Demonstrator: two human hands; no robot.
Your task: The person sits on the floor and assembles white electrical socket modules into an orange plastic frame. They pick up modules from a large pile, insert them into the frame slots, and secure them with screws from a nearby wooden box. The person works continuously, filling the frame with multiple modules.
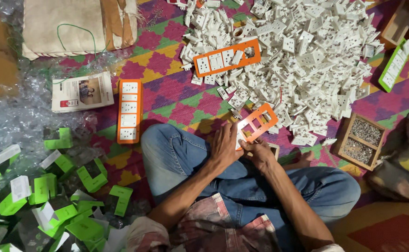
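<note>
I sit cross-legged in jeans on a patterned mat. My left hand (224,145) and my right hand (259,154) together hold an orange switch-panel frame (259,122) over my lap; its openings look mostly empty, with one white piece at the near end. A large heap of white socket and switch modules (307,60) lies just beyond the frame. A second orange frame (227,58), partly filled, rests on the heap's left edge. A third orange frame (129,110), filled with white modules, lies flat to my left.
A wooden box of screws (359,141) sits at my right. A green frame (395,64) and another wooden box (401,19) lie at far right. Green and white cardboard pieces (50,196) and clear plastic wrap cover the left. A leaflet (82,91) and a sack (78,23) lie beyond.
</note>
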